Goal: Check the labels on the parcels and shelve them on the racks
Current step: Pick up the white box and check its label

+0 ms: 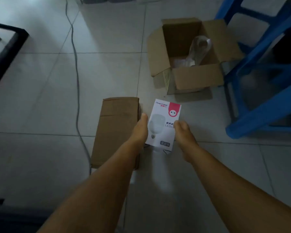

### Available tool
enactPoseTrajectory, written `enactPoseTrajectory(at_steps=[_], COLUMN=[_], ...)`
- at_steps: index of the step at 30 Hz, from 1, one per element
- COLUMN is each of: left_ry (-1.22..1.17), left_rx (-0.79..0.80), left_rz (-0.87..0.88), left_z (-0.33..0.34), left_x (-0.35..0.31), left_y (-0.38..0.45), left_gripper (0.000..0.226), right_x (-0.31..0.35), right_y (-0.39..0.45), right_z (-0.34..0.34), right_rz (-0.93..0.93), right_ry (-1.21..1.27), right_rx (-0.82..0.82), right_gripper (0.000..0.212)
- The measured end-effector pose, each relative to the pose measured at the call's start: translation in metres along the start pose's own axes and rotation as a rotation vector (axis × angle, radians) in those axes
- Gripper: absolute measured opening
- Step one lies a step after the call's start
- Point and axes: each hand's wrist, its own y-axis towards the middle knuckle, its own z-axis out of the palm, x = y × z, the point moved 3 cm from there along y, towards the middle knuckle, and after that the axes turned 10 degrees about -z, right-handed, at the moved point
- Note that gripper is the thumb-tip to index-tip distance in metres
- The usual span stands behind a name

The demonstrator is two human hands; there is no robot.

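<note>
A white LED bulb box (161,121) with a red corner and a bulb picture is held between both hands above the tiled floor, its printed face up toward me. My left hand (140,130) grips its left edge, thumb on top. My right hand (185,137) grips its right edge. A closed brown cardboard parcel (114,130) lies on the floor just left of the box, partly under my left forearm.
An open cardboard carton (188,56) with clear plastic wrapping inside stands ahead on the right. A blue metal rack (262,81) rises at the right. A grey cable (76,69) runs down the floor. A dark-framed glass table (5,52) sits at left.
</note>
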Motion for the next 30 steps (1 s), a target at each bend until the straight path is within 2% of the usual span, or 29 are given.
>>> enactPoseTrajectory(at_steps=[5,8,14,17,19,20,22,24,30], left_ry=[0.112,0.096,0.051,0.045,0.06,0.056,0.025,0.041,0.118], left_rx=[0.044,0.06,0.048,0.035,0.025,0.032,0.046,0.041,0.041], left_rz=[0.05,0.032,0.027,0.09,0.208,0.25,0.293,0.343,0.456], left_z=[0.008,0.013,0.013,0.008,0.012,0.014,0.02,0.024,0.027], left_x=[0.02,0.035,0.04,0.042,0.039,0.038,0.037,0.035,0.025], left_y=[0.041,0.059,0.071,0.073,0.066,0.063,0.063,0.059,0.039], left_gripper=[0.049,0.046,0.057,0.053,0.04,0.035,0.036,0.036,0.035], right_x=[-0.041,-0.059,-0.063,-0.065,-0.063,-0.062,-0.06,-0.059,-0.05], right_y=[0.033,0.041,0.043,0.045,0.045,0.043,0.04,0.037,0.028], right_z=[0.023,0.035,0.035,0.028,0.024,0.023,0.021,0.019,0.012], right_rz=[0.01,0.051,0.023,0.055,0.058,0.07,0.117,0.149,0.15], right_ry=[0.01,-0.018,0.007,0.052,0.085,0.106,0.14,0.164,0.185], right_rx=[-0.01,0.036,-0.018,-0.064,-0.103,-0.112,-0.113,-0.092,-0.053], right_gripper=[0.031,0.043,0.049,0.065,0.076,0.085,0.111,0.127,0.125])
